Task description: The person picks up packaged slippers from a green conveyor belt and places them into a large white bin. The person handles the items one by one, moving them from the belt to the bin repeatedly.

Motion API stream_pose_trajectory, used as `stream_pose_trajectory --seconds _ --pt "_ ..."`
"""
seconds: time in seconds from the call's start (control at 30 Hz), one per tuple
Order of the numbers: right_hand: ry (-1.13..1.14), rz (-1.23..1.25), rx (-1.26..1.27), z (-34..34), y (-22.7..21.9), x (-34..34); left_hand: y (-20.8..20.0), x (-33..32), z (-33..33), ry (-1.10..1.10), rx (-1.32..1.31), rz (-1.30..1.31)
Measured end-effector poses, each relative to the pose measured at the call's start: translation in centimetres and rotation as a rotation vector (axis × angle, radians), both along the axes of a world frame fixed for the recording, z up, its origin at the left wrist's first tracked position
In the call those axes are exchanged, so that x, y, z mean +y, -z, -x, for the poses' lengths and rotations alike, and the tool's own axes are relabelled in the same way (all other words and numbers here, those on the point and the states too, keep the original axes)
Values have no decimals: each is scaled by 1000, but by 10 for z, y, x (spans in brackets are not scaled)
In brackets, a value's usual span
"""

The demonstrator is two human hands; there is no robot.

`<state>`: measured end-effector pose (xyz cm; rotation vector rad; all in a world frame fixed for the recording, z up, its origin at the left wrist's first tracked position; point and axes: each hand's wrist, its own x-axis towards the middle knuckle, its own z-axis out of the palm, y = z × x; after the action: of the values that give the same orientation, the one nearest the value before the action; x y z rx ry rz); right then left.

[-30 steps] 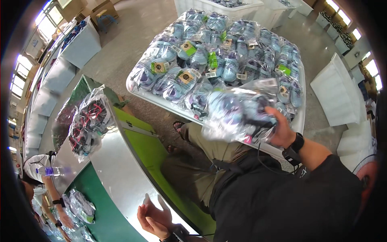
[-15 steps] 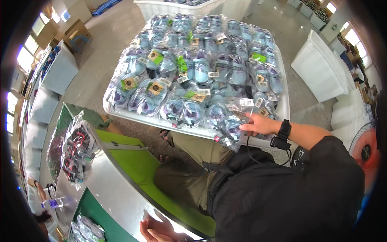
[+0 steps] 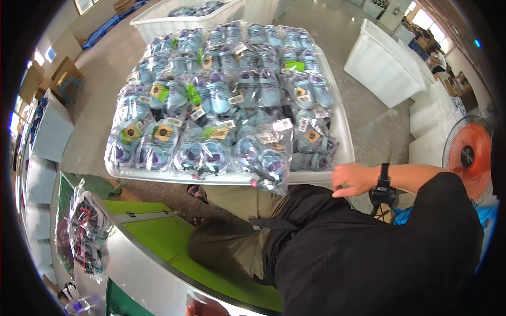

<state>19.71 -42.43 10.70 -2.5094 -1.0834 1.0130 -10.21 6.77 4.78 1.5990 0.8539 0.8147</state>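
Note:
My right hand is beside the near right corner of a large white plastic tub, its fingers curled with nothing seen in them. A black strap with a small box is around that wrist. Pairs of light blue and purple shoes in clear bags fill the tub in rows, several with tan cards, green labels or white tags. The nearest bagged pair hangs a little over the front rim, apart from my hand. At the bottom edge my left hand shows only in part over a metal tabletop; its fingers are mostly cut off.
Bagged dark shoes with red trim lie at the metal table's left end, above a lime green panel. An orange fan stands at the right. More white tubs stand around, and a clear bottle is at the lower left.
My right hand has let go of the nearest bagged pair and drawn away to the right. My left hand has sunk lower out of view. The whole view has shifted, moving the tub leftward.

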Motion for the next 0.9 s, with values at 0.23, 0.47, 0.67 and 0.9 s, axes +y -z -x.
stream_pose_trajectory --seconds 0.23,0.47,0.67,0.9 --pt "466 238 237 81 14 -173 2 6 -6 4 28 21" --pt "704 -228 -84 -22 -18 -32 11 23 4 9 -250 368" --pt "298 -577 -80 -9 6 124 -26 84 25 31 313 -187" --pt "-268 -736 125 28 8 232 -32 214 102 -257 583 -437"
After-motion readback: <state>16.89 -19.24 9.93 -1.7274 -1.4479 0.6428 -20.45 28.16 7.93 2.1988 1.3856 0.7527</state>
